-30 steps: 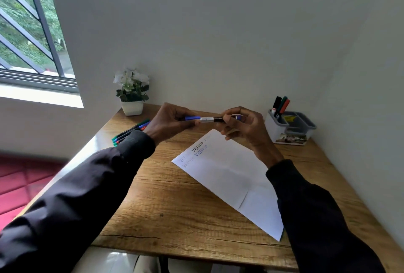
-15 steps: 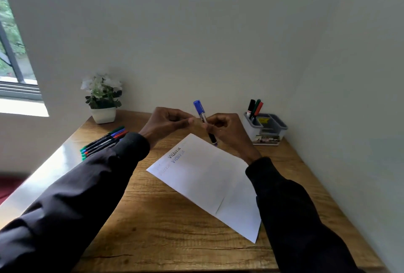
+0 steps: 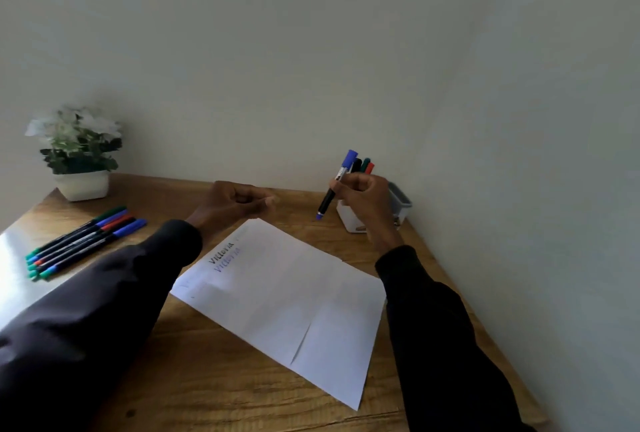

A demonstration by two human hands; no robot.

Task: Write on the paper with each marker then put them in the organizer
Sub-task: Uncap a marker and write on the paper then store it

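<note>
2 lines, seemingly "Victoria", on paper [image 3: 284, 296]

A capped blue marker [image 3: 336, 184] is held tilted before the white-and-grey organizer [image 3: 398, 204], where black, green and red markers [image 3: 363, 165] stand. Five more pens [image 3: 85, 241] lie left of the written-on paper [image 3: 284, 296].

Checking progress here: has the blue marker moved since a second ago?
Yes. The blue marker, held in the right hand, has gone right, from above the paper toward the organizer.
</note>
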